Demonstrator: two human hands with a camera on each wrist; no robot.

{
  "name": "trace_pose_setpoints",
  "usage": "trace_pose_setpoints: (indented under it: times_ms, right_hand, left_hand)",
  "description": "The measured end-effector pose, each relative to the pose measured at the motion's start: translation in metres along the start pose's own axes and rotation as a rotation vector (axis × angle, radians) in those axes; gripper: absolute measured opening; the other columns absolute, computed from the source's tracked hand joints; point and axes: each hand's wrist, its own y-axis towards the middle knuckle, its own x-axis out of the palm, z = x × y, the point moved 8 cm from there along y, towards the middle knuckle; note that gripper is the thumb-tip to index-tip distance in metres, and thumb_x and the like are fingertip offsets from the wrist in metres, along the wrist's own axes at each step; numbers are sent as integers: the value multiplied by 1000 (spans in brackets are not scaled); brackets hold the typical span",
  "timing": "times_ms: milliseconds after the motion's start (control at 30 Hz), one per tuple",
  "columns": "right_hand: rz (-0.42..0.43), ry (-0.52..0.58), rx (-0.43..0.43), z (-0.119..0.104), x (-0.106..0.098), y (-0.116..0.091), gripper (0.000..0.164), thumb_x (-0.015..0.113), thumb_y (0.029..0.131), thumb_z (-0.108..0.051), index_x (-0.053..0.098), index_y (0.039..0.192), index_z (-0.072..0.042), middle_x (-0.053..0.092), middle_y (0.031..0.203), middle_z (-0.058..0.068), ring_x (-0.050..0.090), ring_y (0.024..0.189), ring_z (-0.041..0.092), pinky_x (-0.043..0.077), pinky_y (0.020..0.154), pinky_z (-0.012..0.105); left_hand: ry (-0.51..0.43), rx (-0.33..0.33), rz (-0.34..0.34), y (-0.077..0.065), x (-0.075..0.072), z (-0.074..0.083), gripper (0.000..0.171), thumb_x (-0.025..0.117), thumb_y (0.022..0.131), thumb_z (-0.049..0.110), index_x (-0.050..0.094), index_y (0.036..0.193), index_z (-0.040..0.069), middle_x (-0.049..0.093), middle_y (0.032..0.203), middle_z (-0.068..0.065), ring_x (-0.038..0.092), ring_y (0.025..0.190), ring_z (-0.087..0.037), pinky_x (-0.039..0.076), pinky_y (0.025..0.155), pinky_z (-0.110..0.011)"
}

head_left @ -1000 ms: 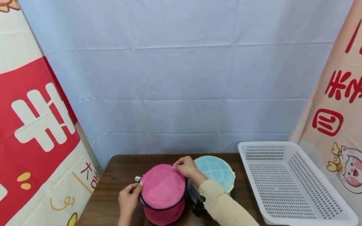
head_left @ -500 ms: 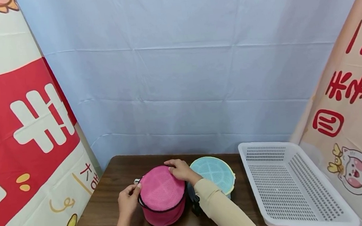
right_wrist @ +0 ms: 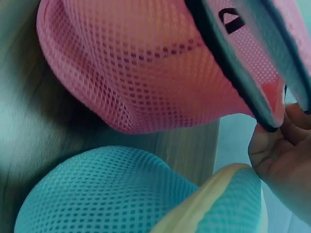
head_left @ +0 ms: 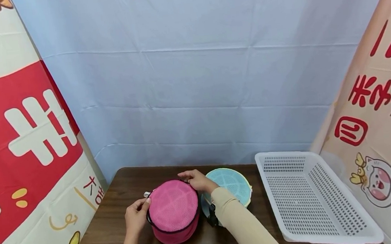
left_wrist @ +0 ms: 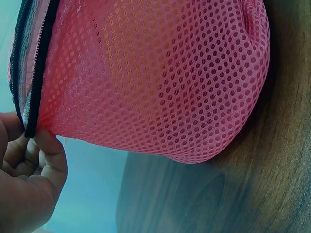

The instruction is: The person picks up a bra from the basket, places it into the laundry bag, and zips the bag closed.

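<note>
A round pink mesh laundry bag [head_left: 173, 207] with a black-edged zipper stands upright on the table, its lid facing up. At its left rim my left hand [head_left: 135, 218] pinches the zipper edge between thumb and finger; the left wrist view shows that hand [left_wrist: 34, 179] at the zipper [left_wrist: 38, 73]. My right hand [head_left: 198, 180] holds the far right rim. In the right wrist view the zipper edges [right_wrist: 233, 68] are parted, and the right hand's fingers [right_wrist: 265, 145] curl at the corner where they meet. Something yellowish shows through the pink mesh.
Just right of the pink bag stands a light blue mesh bag [head_left: 230, 182] with a yellow rim, partly under the right forearm. A white plastic basket [head_left: 279, 224] stands on the right of the dark wood table [head_left: 103, 233]. Cloth backdrops [head_left: 191, 79] hang behind and beside it.
My right hand has shifted left and back, from the lid's right side to its far right rim. The left hand keeps its pinch on the left rim.
</note>
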Motion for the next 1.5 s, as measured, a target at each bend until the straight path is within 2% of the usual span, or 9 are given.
trace_pose_setpoints:
  times_ms: [67, 167, 233, 367, 433, 633, 867, 1267, 1500]
  right_hand:
    - [-39, -29, -6, 0, 3, 1, 42, 38, 90, 11, 57, 124, -1, 58, 115, 14, 55, 101, 26, 44, 83, 38]
    - [-37, -69, -38, -3, 3, 1, 31, 47, 90, 5, 65, 113, -4, 63, 102, 8, 58, 95, 20, 46, 80, 34]
    - [15, -100, -71, -3, -2, 2, 18, 55, 89, -2, 69, 99, -8, 63, 91, 2, 59, 86, 15, 47, 74, 29]
    - [135, -158, -44, -2, -12, 3, 7, 64, 85, -7, 69, 81, -9, 62, 81, -1, 58, 77, 15, 47, 68, 30]
    - [172, -195, -16, -3, -13, 2, 6, 65, 84, -5, 70, 81, -7, 63, 80, 1, 58, 77, 17, 47, 69, 32]
    - [219, -336, -77, -16, -9, -2, 10, 64, 84, -3, 73, 88, -5, 68, 84, 3, 61, 83, 21, 48, 73, 31]
    - [257, -348, -70, -15, -11, -6, 11, 63, 85, -5, 74, 86, -9, 67, 82, 0, 61, 83, 20, 47, 72, 31]
    - [356, -347, -134, -11, -11, -17, 12, 63, 83, -2, 73, 85, -9, 67, 82, 0, 61, 80, 19, 47, 69, 30]
    - [351, -322, -131, -11, -12, -19, 12, 62, 84, -3, 73, 88, -8, 68, 85, 1, 61, 79, 17, 48, 68, 30]
  left_hand:
    - [0, 1, -3, 0, 0, 0, 20, 65, 88, 21, 72, 91, 3, 65, 75, -4, 53, 69, -14, 41, 64, -28]
    - [-3, 0, 4, 0, 0, -1, 20, 65, 88, 21, 72, 91, 3, 65, 75, -4, 53, 69, -13, 41, 63, -28]
    - [-6, -6, 10, 0, -1, -2, 20, 65, 88, 22, 72, 92, 3, 65, 75, -3, 53, 69, -14, 41, 63, -28]
    - [-9, -24, 12, 1, -1, -6, 21, 65, 88, 24, 73, 92, 5, 65, 75, -2, 53, 71, -14, 41, 64, -28]
    - [-14, -29, 10, 1, -1, -7, 22, 65, 88, 25, 73, 92, 5, 65, 76, -3, 54, 72, -14, 42, 65, -27]
    - [-27, -23, 36, -2, -5, -5, 23, 66, 87, 27, 73, 89, 5, 64, 73, -2, 54, 69, -13, 41, 62, -26]
    - [-14, -32, 15, -3, -5, -3, 23, 66, 87, 27, 72, 91, 5, 62, 72, -1, 53, 68, -13, 42, 62, -26]
    - [218, 113, -66, 11, 11, 37, 28, 67, 83, 22, 66, 102, 1, 59, 93, -15, 54, 90, -30, 40, 78, -46]
    - [297, 212, -203, 26, 20, 74, 22, 65, 85, 17, 67, 100, 1, 62, 89, -13, 57, 85, -31, 42, 75, -47]
